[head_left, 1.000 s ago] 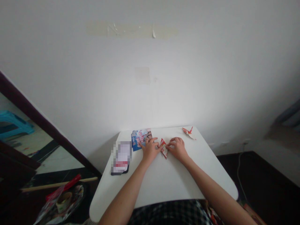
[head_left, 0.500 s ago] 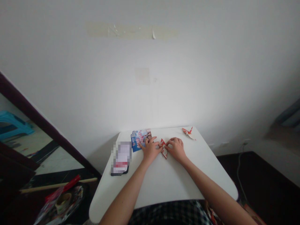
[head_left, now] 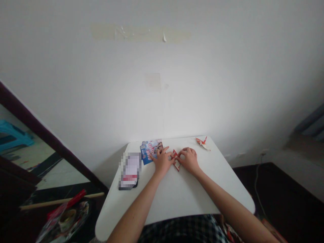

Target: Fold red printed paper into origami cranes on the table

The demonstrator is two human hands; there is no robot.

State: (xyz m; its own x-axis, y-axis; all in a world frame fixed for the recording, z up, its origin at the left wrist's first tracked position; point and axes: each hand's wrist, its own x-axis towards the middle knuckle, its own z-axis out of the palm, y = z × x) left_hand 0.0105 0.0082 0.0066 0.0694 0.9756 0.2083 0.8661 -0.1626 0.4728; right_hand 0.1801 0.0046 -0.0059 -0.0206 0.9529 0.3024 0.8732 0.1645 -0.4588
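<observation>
A small piece of red and white printed paper, folded to a narrow diamond, lies on the white table between my hands. My left hand pinches its left side, the other fingers spread toward the flyers. From the right, my right hand grips the paper's edge between thumb and fingertips. Blue printed flyers lie just beyond my left hand, partly covered by it. A folded red and white paper crane rests at the table's back right, apart from both hands.
The white table stands against a pale wall. A phone with a blurred screen lies on its left side. On the floor at left are a bin with rubbish and a wooden stick. A cable hangs at right.
My right fingertips have drawn slightly closer to the left ones on the paper. Both hands keep their grip, and the view has shifted a little.
</observation>
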